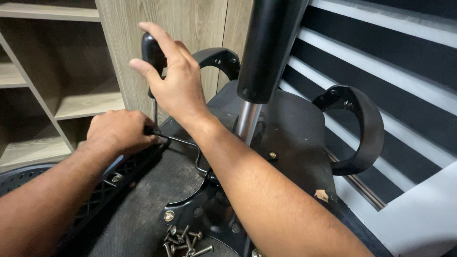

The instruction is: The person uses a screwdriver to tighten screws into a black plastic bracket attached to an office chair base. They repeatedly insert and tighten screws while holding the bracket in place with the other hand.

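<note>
2 hands work on an upturned office chair, seat underside facing up, gas-lift column rising toward the camera at top centre. Right hand is closed around the black handle of a screwdriver, thumb and index finger partly lifted off it; the tool stands close to vertical, handle up, long axis running top to bottom, thin shaft pointing down to a spot by the left hand. Left hand is clenched at the edge of the seat, knuckles up, right at the tool tip; what it pinches is hidden, probably a screw or the shaft itself, cannot tell. A bent metal lever runs from that spot toward the mechanism plate. Progress, as a judgement: several loose screws lie piled on the underside near the plate, and the plate shows open holes alongside at least 1 screw in place, so the fastening work looks partway through; whether screws are going in or coming out cannot be read. Mesh backrest lies at lower left, just beside the seat. 2 black curved armrests are attached at the far side and the right. Wooden shelving stands behind, left; striped wall panel at right.
</note>
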